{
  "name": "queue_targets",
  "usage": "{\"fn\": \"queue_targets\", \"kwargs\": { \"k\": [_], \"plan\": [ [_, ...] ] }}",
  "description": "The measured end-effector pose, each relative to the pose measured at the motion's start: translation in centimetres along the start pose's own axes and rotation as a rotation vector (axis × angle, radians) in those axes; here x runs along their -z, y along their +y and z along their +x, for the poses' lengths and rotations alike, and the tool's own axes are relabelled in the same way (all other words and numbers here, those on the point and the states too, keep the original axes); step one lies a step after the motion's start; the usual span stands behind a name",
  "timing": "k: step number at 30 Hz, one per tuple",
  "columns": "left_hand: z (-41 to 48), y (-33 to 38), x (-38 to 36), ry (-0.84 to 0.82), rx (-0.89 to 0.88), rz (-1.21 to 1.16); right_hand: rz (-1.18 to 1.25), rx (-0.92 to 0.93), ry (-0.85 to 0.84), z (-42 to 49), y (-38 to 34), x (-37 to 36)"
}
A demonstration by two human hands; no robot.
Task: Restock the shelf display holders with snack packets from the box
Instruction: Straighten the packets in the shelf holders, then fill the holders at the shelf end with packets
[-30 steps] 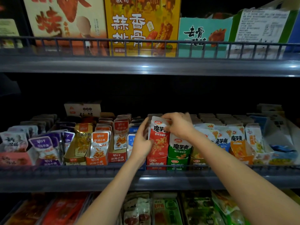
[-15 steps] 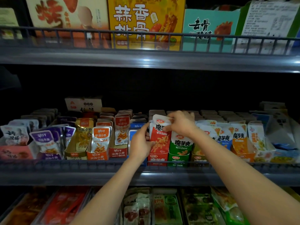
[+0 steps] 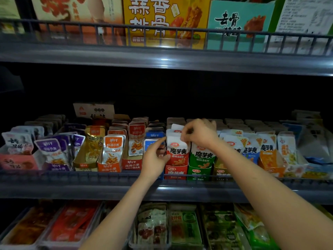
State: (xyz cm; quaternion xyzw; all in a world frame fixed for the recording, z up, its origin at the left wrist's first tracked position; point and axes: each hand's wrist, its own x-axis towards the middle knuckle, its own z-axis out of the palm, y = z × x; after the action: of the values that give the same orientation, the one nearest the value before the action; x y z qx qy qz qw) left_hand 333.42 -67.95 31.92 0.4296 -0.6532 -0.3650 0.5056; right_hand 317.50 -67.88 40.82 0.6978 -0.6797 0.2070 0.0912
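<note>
- Your right hand [image 3: 200, 136] pinches the top of the red packet [image 3: 177, 154], upright in its red holder [image 3: 175, 171] on the shelf [image 3: 108, 193] — long axis vertical.
- Your left hand [image 3: 155, 157] touches its left edge; gripping or not, I can't tell.

The grey railed shelf [image 3: 72, 190] carries side-by-side display holders [image 3: 175, 172] of upright snack packets [image 3: 112, 150], seemingly several deep.

Dim scene; black shadow behind middle shelf [image 3: 162, 193]. Small glare spots on shelf edges. Wide-angle bending at borders; soft, slightly blurred throughout.
</note>
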Motion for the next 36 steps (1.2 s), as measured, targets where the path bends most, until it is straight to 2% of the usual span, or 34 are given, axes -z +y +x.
{"fn": "queue_targets", "kwargs": {
  "k": [2,4,6,10,15,19,21,25,30,32,36],
  "plan": [
    [0.1,0.0,-0.1,0.017,-0.001,0.012,0.033,0.024,0.015,0.1,0.0,-0.4],
    [0.3,0.0,0.0,0.04,-0.014,0.016,0.18,-0.005,0.123,0.3,0.1,-0.4],
    [0.7,0.2,0.1,0.07,-0.056,0.06,0.212,-0.038,0.17,0.5,0.3,-0.4],
    [1.6,1.1,0.3,0.092,-0.129,0.12,0.142,-0.085,0.1,1.2,0.4,-0.7],
    [2.4,1.7,0.3,0.113,-0.154,0.177,0.196,-0.082,-0.025,2.5,-0.6,-1.1],
    [2.8,1.8,0.2,0.09,-0.144,0.24,0.436,-0.136,-0.013,2.9,0.9,-1.1],
    [2.8,1.9,0.1,0.085,-0.137,0.261,0.469,-0.123,0.013,1.9,1.8,-0.7],
    [2.0,2.1,0.3,0.1,-0.121,0.224,0.594,-0.044,0.089,-1.6,3.6,0.6],
    [-2.0,2.6,0.8,0.082,-0.171,0.19,0.521,0.012,0.246,-9.1,4.3,2.9],
    [-4.5,2.7,0.9,0.092,-0.187,0.176,0.514,0.031,0.236,-13.0,4.8,2.9],
    [-10.6,0.5,-0.1,0.03,-0.183,0.201,0.562,-0.024,0.084,-21.7,7.2,-0.5]
  ]
}}
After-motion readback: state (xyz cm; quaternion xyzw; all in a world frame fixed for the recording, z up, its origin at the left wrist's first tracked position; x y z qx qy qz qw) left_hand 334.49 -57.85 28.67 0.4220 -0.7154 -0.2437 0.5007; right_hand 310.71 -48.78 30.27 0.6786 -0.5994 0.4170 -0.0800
